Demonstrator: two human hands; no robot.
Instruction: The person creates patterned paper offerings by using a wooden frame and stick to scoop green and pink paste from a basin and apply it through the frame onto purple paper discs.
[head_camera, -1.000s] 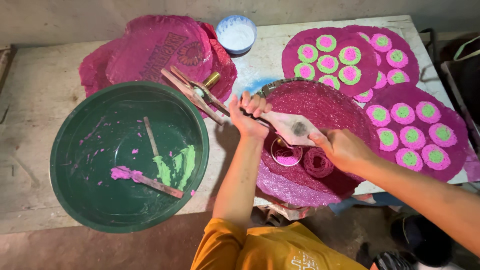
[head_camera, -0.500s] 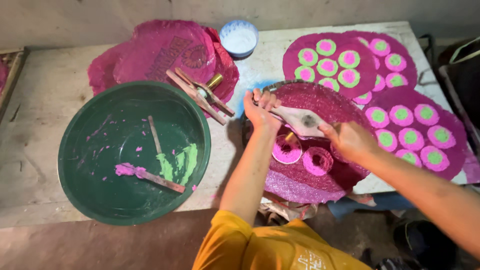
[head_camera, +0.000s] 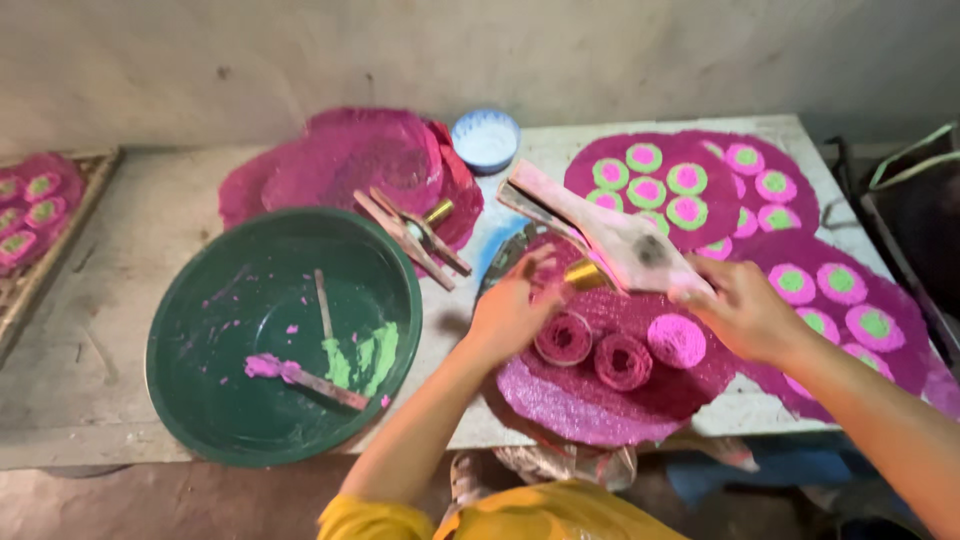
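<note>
My right hand (head_camera: 745, 312) grips a pink-stained wooden press tool (head_camera: 605, 232) with a brass tip (head_camera: 584, 277), held over a round magenta mat (head_camera: 610, 360). My left hand (head_camera: 512, 312) reaches to the brass tip, fingers curled by it. On the mat lie two dark pink ring-shaped coils (head_camera: 565, 338) and one lighter pink coil (head_camera: 676, 340), just below the tool.
A green basin (head_camera: 190, 400) at the left holds smears of pink and green paste and two sticks. A second wooden press (head_camera: 415, 235) lies on stacked magenta mats (head_camera: 345, 160). A small blue bowl (head_camera: 485, 138) stands behind. Mats with pink-green discs (head_camera: 790, 250) fill the right.
The press tool has lifted off the mat and a third, lighter pink coil now lies beside the two darker ones. My left hand stays at the brass tip.
</note>
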